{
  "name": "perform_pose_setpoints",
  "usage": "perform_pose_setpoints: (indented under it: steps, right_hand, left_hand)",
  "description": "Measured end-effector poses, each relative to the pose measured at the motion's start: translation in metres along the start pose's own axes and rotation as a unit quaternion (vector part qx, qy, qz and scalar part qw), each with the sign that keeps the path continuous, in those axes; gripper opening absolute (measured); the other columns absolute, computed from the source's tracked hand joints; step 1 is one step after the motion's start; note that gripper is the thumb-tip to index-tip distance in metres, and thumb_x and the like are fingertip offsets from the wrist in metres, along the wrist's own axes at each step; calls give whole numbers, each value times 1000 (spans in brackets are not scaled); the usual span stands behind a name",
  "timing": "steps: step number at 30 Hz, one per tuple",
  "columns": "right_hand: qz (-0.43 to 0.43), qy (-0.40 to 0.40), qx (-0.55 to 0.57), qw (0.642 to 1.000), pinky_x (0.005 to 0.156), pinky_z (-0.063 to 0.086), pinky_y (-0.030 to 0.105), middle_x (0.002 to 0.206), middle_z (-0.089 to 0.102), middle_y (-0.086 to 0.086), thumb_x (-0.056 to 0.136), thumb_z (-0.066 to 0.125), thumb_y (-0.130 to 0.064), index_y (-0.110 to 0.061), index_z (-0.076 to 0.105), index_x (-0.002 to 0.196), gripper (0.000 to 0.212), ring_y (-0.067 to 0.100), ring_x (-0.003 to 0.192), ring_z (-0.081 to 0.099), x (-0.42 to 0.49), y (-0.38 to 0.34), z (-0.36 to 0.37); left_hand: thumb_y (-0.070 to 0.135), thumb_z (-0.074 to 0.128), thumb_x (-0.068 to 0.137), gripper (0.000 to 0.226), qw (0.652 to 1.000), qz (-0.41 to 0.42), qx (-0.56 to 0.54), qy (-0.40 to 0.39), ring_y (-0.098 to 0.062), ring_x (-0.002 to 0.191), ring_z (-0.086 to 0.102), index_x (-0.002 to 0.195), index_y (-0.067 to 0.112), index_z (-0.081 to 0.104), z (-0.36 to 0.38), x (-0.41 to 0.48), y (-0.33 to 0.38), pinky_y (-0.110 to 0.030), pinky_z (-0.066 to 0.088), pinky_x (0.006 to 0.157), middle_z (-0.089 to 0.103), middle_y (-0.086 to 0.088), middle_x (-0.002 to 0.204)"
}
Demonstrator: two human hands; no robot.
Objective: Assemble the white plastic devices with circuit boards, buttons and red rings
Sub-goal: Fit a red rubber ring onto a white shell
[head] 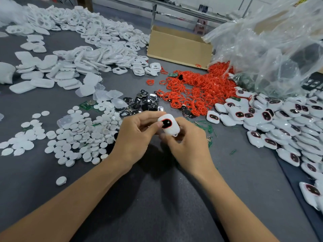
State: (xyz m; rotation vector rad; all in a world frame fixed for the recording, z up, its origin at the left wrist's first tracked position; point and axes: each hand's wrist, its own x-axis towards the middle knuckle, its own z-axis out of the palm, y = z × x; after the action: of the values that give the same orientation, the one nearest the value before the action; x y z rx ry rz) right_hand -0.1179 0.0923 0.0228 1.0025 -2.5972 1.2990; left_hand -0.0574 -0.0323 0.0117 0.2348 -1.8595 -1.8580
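Note:
Both hands hold one white plastic device (pixel 170 127) above the grey table, its front showing a black button window edged by a red ring. My left hand (pixel 136 133) grips its left side, with the thumb pressing on the window. My right hand (pixel 187 144) curls round its right side and bottom. A heap of loose red rings (pixel 197 91) lies behind the hands. Black and silver buttons (pixel 143 103) sit just beyond my left hand. A green circuit board (pixel 87 104) lies left of them. Assembled devices (pixel 283 123) pile up at the right.
White round discs (pixel 78 135) spread to the left of my hands. Empty white shells (pixel 83 49) cover the far left. A cardboard box (pixel 180 48) stands at the back, with crumpled clear plastic bags (pixel 272 46) to its right. Green scraps (pixel 209 130) lie beside my right hand.

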Motion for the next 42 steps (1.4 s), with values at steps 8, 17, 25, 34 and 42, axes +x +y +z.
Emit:
perform_pose_setpoints:
  steps: [8, 17, 25, 34, 42]
  right_hand:
    - [-70, 58, -57, 994, 73, 53, 42, 87, 72, -5, 76, 74, -21, -19, 64, 104, 30, 17, 80, 68, -1, -1, 2]
    - [-104, 44, -51, 992, 110, 30, 38, 80, 68, -12, 67, 72, -24, -12, 63, 96, 33, 13, 83, 67, -9, -10, 7]
    - [-104, 73, -76, 989, 106, 22, 45, 89, 67, -13, 67, 71, -37, -20, 63, 95, 34, 7, 91, 65, -13, -15, 10]
    - [-88, 57, -101, 989, 105, 24, 41, 86, 69, -12, 62, 70, -37, -20, 64, 95, 38, 10, 91, 64, -12, -14, 16]
    - [-37, 77, 23, 996, 68, 49, 23, 83, 67, -10, 71, 77, -21, -21, 65, 99, 31, 6, 71, 60, -5, -8, 12]
  left_hand:
    - [11, 69, 87, 14, 995, 53, 71, 48, -7, 76, 70, 98, 18, 74, 1, -3, -1, -21, 56, 74, 75, 7, 85]
    - [42, 44, 94, 37, 979, 42, -32, 195, -15, 69, 62, 94, 16, 70, -1, 0, 5, -24, 50, 64, 72, -2, 82]
    - [44, 44, 92, 37, 980, 33, -39, 191, -16, 69, 63, 89, 18, 69, -1, -1, 8, -26, 49, 65, 72, -2, 81]
    - [38, 43, 98, 37, 982, 31, -47, 180, -20, 67, 65, 87, 15, 70, -4, -1, 8, -28, 52, 65, 72, -5, 77]
    - [7, 55, 95, 18, 995, 20, -14, 98, -14, 65, 65, 87, 8, 72, -1, 0, 2, -20, 51, 56, 71, -7, 75]
